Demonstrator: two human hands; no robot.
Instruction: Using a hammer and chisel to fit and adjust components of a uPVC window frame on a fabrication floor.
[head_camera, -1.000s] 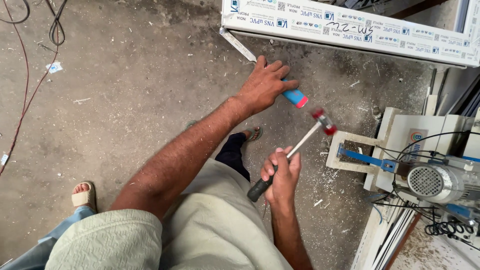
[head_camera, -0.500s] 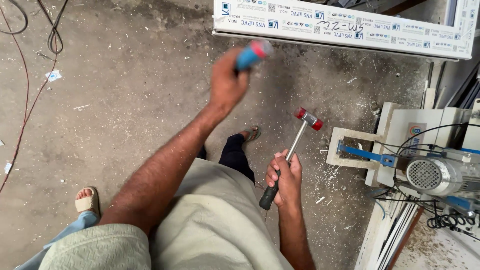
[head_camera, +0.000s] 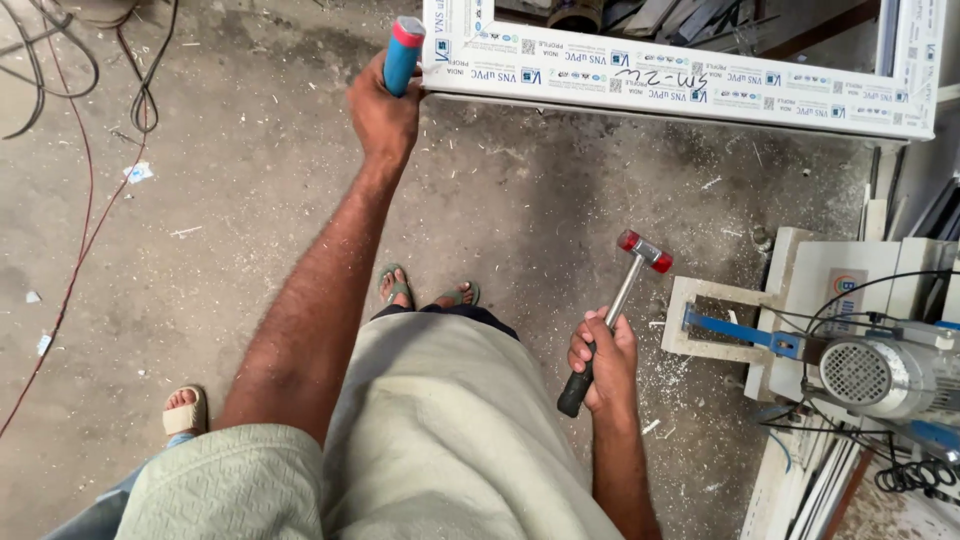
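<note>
My left hand (head_camera: 382, 112) is raised and closed around a tool with a blue handle and a red end (head_camera: 404, 52), held upright near the left corner of a white plastic window frame (head_camera: 680, 85) lying on the floor. My right hand (head_camera: 604, 362) grips the black handle of a small hammer (head_camera: 620, 300), which has a metal shaft and a head with red faces pointing up and to the right. Below are my two feet in sandals (head_camera: 428, 292).
A white machine with a blue bracket and a grey motor (head_camera: 880, 372) stands at the right, with cables and white shavings around it. Red and black cables (head_camera: 90, 120) trail across the concrete floor at the left. Another person's sandalled foot (head_camera: 184, 410) is at lower left.
My left hand has lifted the blue-handled tool off the floor and carried it up and left to the frame's corner. The hammer in my right hand has barely moved.
</note>
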